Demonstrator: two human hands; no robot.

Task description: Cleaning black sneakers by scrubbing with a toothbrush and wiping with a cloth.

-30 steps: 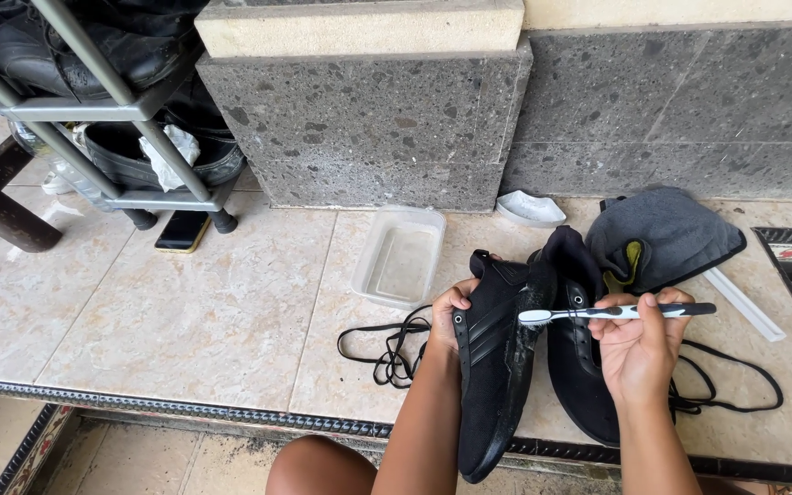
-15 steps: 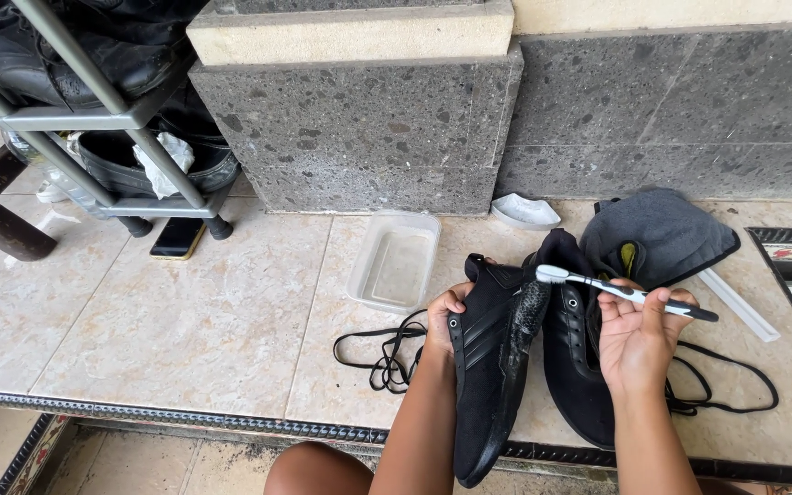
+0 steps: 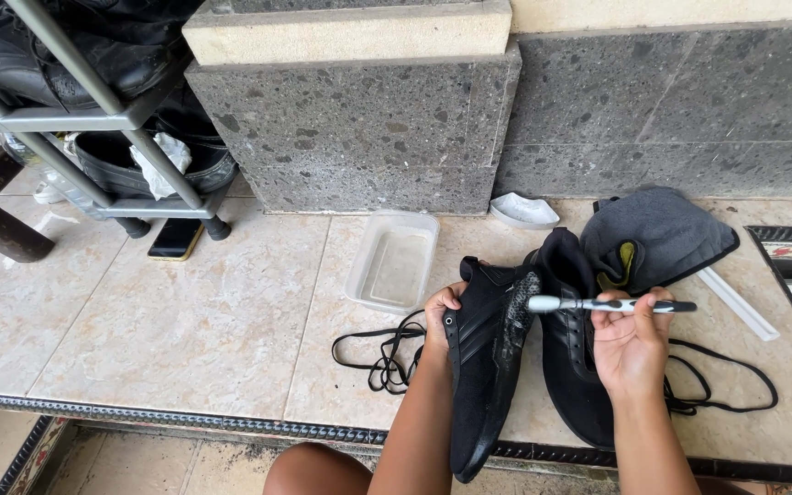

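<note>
Tiled floor (image 3: 185, 339), beige, at the foot of a grey speckled stone wall (image 3: 359, 128). A metal shoe rack (image 3: 103, 119) stands at far left, a dark phone (image 3: 174, 238) lying by its foot.

A grey cloth (image 3: 666, 229) is heaped by the wall, touching the heel end of a second black shoe (image 3: 575, 367), which lies flat on the tiles. Loose black laces (image 3: 382, 357) are tangled on the floor just left of the held shoe; another lace trails to the right.

A black sports shoe (image 3: 483, 367) is held up on its side above the tiles, sole edge towards the camera, foam or wetness visible on its upper panel. It is clasped near the collar by the left hand (image 3: 440, 316), fingers wrapped over the edge.

A clear shallow plastic tub (image 3: 394, 261) sits near, behind the shoe; whether it holds water cannot be told.

A toothbrush (image 3: 607, 305) is gripped around its dark handle by the right hand (image 3: 634, 344), the bristle head resting against the foamed panel.

Judgement: scrubbing is in hand. Short strokes along the panel seams are advised, with the shoe braced firmly by the left hand so it is not twisted. Bristles should be kept flat to the fabric and wetted when foam thins.
</note>
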